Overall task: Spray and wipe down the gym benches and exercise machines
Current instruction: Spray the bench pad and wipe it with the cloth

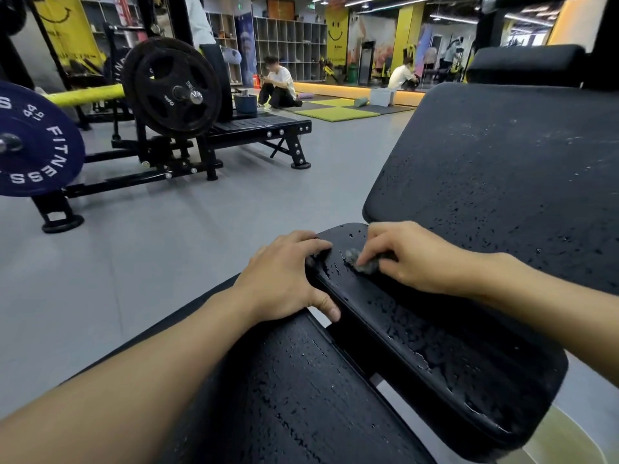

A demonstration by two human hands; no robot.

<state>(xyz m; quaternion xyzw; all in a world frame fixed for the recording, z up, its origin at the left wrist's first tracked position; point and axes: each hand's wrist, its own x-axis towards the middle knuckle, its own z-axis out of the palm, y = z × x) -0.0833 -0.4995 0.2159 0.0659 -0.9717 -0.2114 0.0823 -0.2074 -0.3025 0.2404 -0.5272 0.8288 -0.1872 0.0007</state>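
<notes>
A black padded bench fills the lower right, its pads beaded with spray droplets. The narrow middle pad (435,346) runs diagonally between a large upper pad (502,169) and a lower pad (301,396). My left hand (284,279) grips the near-left end of the middle pad, fingers on top and thumb under its edge. My right hand (408,259) holds a small crumpled grey cloth (360,261) and presses it on the same pad's top, just right of my left fingers. No spray bottle is in view.
A weight machine with black plates (172,88) and a blue plate (33,142) stands at the left on the grey floor (167,249). A dark bucket (245,103) sits on its platform. A person (278,83) sits farther back near green mats (331,112).
</notes>
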